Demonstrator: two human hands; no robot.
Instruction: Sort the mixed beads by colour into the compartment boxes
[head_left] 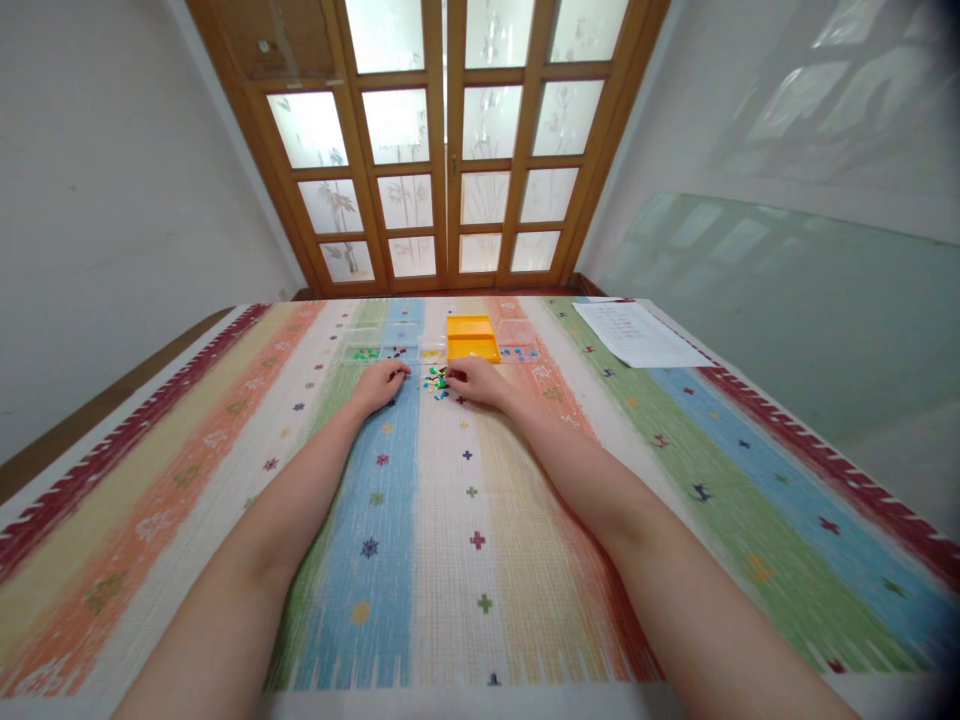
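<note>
A loose pile of tiny green, blue, yellow and dark pieces (435,380) lies on the striped cloth between my hands. My left hand (379,383) rests on the cloth just left of the pile, fingers loosely bent and a little apart, with nothing visible in them. At the pile's right edge, my right hand (478,381) has thumb and fingers pinched together; anything between them is too small to make out. Behind the hands, clear boxes hold green pieces (366,355), dark red pieces (397,352), yellow pieces (433,354) and blue pieces (519,352).
An orange box (472,327) with its lid raised stands among the clear boxes, directly behind my right hand. A printed white sheet (637,335) lies at the far right of the table. The patterned tablecloth (450,560) covers the table; glazed wooden doors (448,200) stand beyond it.
</note>
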